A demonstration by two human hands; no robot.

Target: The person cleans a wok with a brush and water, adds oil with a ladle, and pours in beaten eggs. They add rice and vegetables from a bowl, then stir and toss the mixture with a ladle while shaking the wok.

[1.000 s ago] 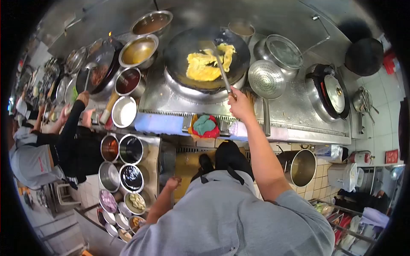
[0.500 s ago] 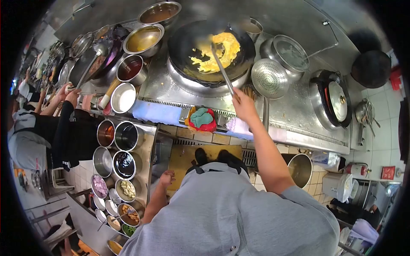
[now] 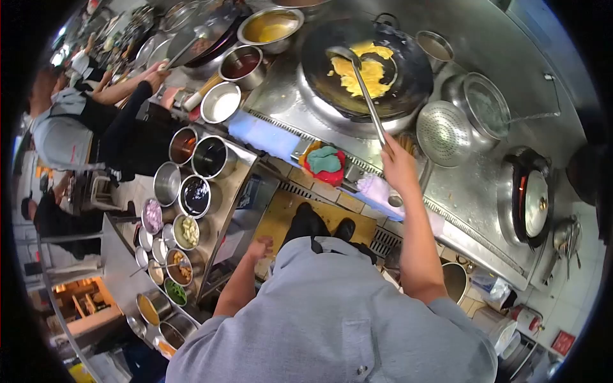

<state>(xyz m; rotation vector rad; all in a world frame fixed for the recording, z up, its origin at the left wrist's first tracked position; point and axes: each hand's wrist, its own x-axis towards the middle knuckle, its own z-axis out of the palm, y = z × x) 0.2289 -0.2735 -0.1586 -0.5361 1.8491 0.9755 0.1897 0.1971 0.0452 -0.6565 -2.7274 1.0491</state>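
My right hand (image 3: pixel 400 167) is closed around the handle of a long metal ladle (image 3: pixel 368 94). The ladle's bowl rests in the black wok (image 3: pixel 412 86), at the left edge of the yellow cooked egg (image 3: pixel 367 82). Steam blurs the far side of the egg a little. My left hand (image 3: pixel 259 247) hangs low beside my body, holding nothing, its fingers loosely apart. A perforated strainer (image 3: pixel 444 133) lies on the steel stove right of the wok. Folded red and green cloths (image 3: pixel 324 165) sit at the stove's front edge.
Left of the wok are metal bowls of yellow liquid (image 3: pixel 271 29), dark red liquid (image 3: pixel 242 66) and white contents (image 3: pixel 221 102). Several ingredient pots line the side counter (image 3: pixel 233 185). A co-worker (image 3: pixel 70 131) stands at another wok on the left. A lidded pot (image 3: pixel 535 204) stands at right.
The view has turned, so the stove now slants down to the right. The ladle's bowl has shifted to the egg's left side. My left hand's fingers have loosened.
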